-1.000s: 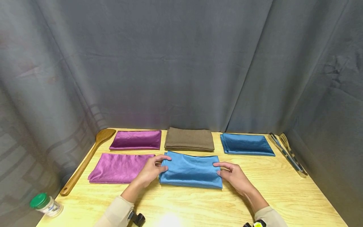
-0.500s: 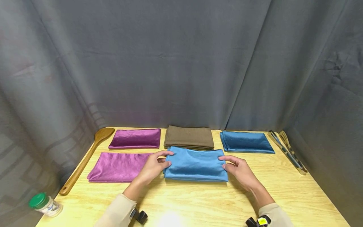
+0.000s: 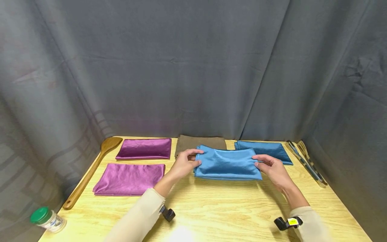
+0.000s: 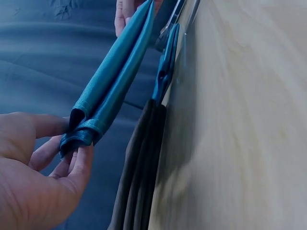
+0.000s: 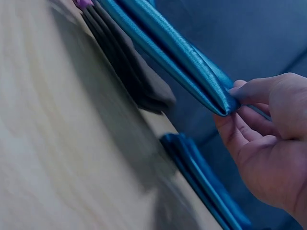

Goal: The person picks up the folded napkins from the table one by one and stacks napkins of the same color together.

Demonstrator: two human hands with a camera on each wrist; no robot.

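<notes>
A folded light blue satin cloth (image 3: 228, 164) hangs above the table, held level between both hands. My left hand (image 3: 185, 164) pinches its left edge between thumb and fingers. At the opposite edge, my right hand (image 3: 273, 170) pinches it the same way. The wrist views show the cloth's folded layers apart from the tabletop, with the left hand (image 4: 43, 167) and right hand (image 5: 268, 129) at its ends. Behind it lie a folded brown cloth (image 3: 201, 142) and a folded dark blue cloth (image 3: 266, 149), both partly hidden.
A folded dark purple cloth (image 3: 144, 148) and a lighter purple one (image 3: 130, 179) lie on the left. A wooden spatula (image 3: 90, 171) runs along the left edge, near a green-lidded jar (image 3: 48, 219). Tongs (image 3: 305, 163) and a slotted utensil (image 3: 311, 161) lie at the right edge.
Both hands have lifted the light blue cloth off the table and carried it right and toward the back. It now overlaps the brown and dark blue cloths in the head view.
</notes>
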